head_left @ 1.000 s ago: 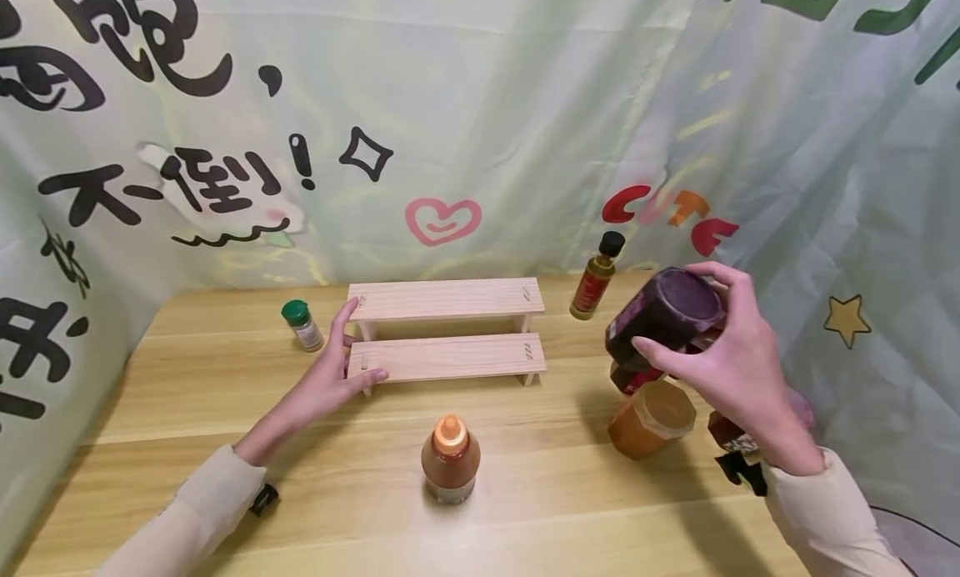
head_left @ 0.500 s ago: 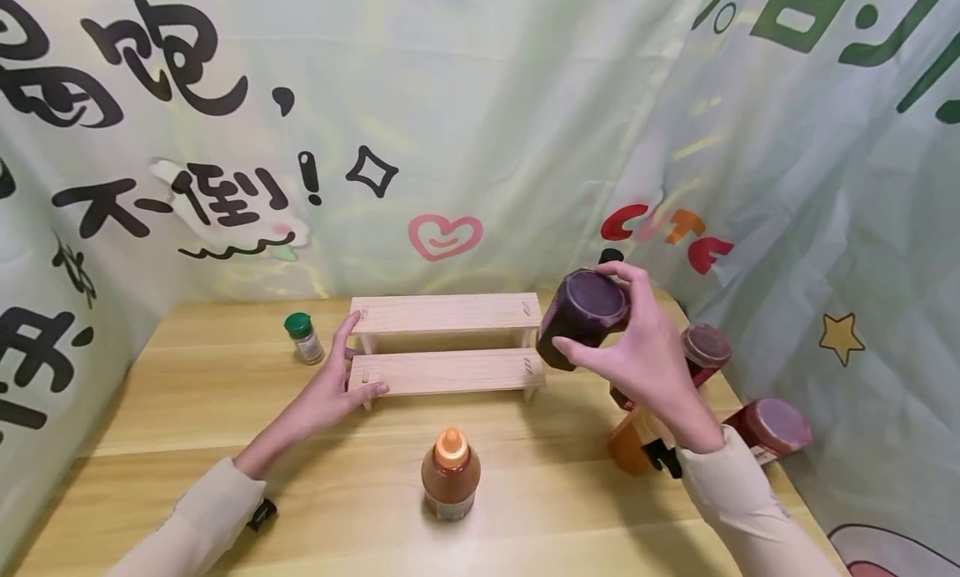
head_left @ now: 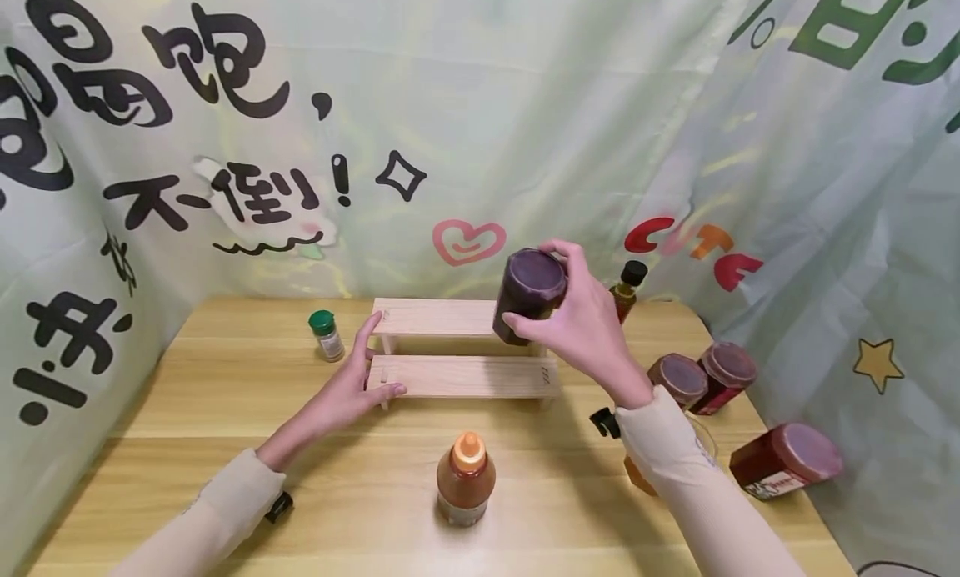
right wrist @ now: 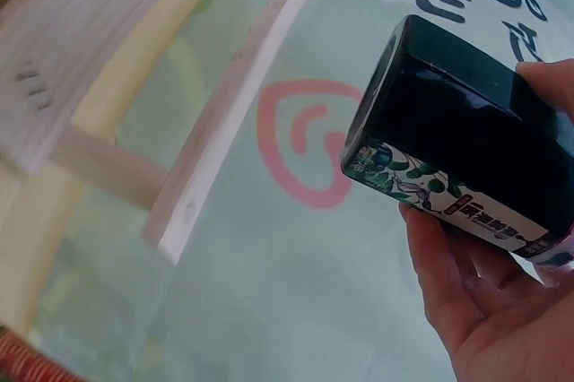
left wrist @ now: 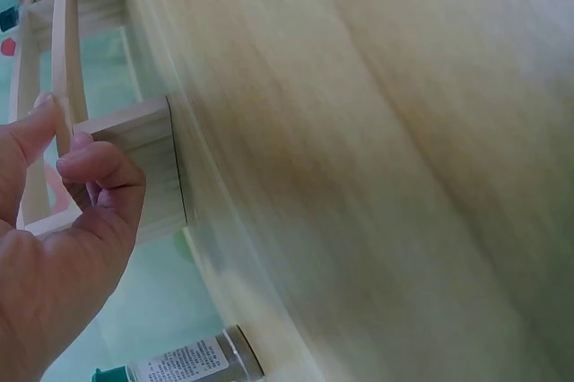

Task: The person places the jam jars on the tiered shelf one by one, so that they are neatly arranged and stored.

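A two-step wooden shelf (head_left: 465, 377) stands toward the back of the table. My left hand (head_left: 352, 387) grips its left end; in the left wrist view the thumb and curled fingers (left wrist: 100, 165) pinch the board edge. My right hand (head_left: 588, 331) holds a dark faceted jar (head_left: 528, 289) by its sides, over the right part of the upper step. The same jar (right wrist: 466, 131) has a leafy printed label in the right wrist view, and its base points toward the shelf. Just left of the shelf is a small green-capped spice bottle (head_left: 327, 339).
An orange-tipped squeeze bottle (head_left: 465, 485) stands in front of the shelf. A black-capped bottle (head_left: 630, 289) is behind my right hand. On the right are two dark red jars (head_left: 678, 379), another red jar (head_left: 783, 460) near the edge, and an orange container (head_left: 637, 477) partly behind my sleeve.
My right hand has carried the dark jar leftward from the right side to over the upper step. My left hand keeps its grip on the shelf. The head view has shifted a little.
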The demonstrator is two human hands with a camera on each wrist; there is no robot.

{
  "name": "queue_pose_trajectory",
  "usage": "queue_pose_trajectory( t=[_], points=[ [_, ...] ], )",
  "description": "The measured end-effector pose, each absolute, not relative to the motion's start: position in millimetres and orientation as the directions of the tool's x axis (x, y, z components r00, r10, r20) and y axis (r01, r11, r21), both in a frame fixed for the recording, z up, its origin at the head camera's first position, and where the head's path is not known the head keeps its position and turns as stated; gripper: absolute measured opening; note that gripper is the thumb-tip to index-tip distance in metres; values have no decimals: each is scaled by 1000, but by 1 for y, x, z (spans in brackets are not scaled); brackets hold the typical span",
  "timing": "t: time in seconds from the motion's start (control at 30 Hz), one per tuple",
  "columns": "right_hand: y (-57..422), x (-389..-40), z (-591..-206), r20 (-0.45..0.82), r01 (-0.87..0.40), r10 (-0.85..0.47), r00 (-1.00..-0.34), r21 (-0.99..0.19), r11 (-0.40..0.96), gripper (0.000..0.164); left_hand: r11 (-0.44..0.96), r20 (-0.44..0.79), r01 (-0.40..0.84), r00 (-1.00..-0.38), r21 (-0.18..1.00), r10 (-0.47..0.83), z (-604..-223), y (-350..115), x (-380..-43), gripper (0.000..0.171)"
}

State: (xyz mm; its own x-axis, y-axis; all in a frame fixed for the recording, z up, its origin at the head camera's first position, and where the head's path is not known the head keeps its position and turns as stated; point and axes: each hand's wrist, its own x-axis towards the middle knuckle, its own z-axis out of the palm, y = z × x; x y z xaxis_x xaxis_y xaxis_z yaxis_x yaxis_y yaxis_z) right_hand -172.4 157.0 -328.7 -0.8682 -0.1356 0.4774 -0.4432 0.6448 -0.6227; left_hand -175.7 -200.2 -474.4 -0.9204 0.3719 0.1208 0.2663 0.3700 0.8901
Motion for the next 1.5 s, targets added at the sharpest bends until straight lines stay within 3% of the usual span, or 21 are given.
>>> queue_pose_trajectory(
  t=[0.63,0.9,1.5],
  points=[
    [86,-229,-355,448,-499,-239,-862,-661,560,93,381,121,268,-922,885,367,-479,-200,-175,122],
    [65,-238,-361,421,-495,-262,-869,-703,512,96,388,144,289,-922,875,360,-479,-201,-175,122],
    [39,-244,-364,400,-503,-305,-864,-678,536,98,421,169,319,-919,849,357,-482,-201,-179,119]
  ],
)
